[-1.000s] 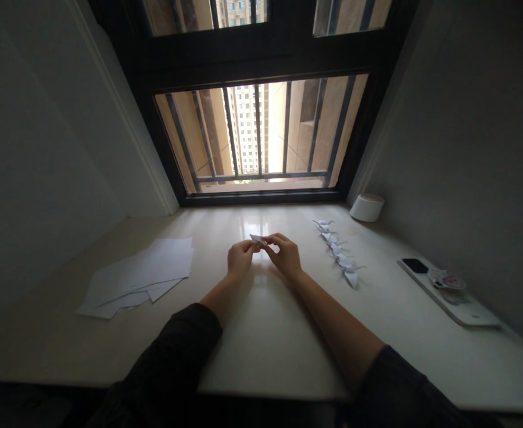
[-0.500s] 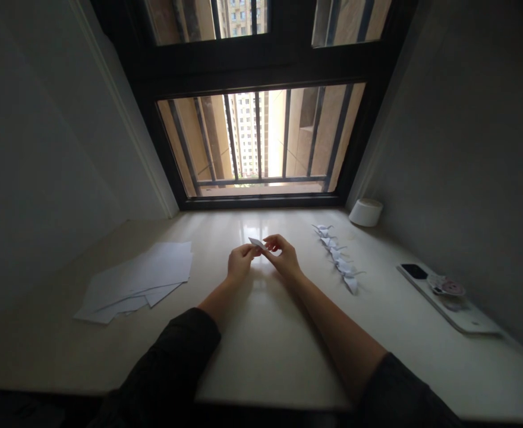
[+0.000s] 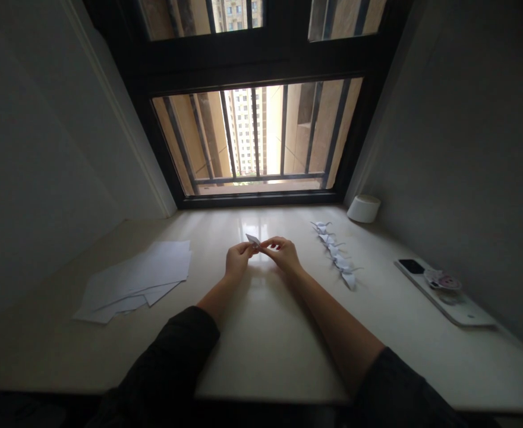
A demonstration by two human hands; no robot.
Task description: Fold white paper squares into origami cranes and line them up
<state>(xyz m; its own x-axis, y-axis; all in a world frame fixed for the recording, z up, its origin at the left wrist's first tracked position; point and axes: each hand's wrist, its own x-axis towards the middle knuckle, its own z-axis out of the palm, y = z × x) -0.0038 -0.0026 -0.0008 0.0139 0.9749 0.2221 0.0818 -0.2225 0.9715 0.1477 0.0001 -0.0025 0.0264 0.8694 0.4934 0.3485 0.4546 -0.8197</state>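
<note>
My two hands, left (image 3: 238,260) and right (image 3: 283,254), both pinch one small folded paper (image 3: 253,239) just above the counter (image 3: 261,339). Roughly five folded figures (image 3: 336,252) lie in one row to the right, and one sheet stack (image 3: 136,279) lies to the left.

Shiny, smooth table (image 3: 265,333), matt paper.
Thin white paper in the small folded piece (image 3: 253,239), the loose sheets (image 3: 132,282) and the row of folded shapes (image 3: 335,255); dark metal window bars (image 3: 255,134); soft dark cloth sleeves (image 3: 172,356).
</note>
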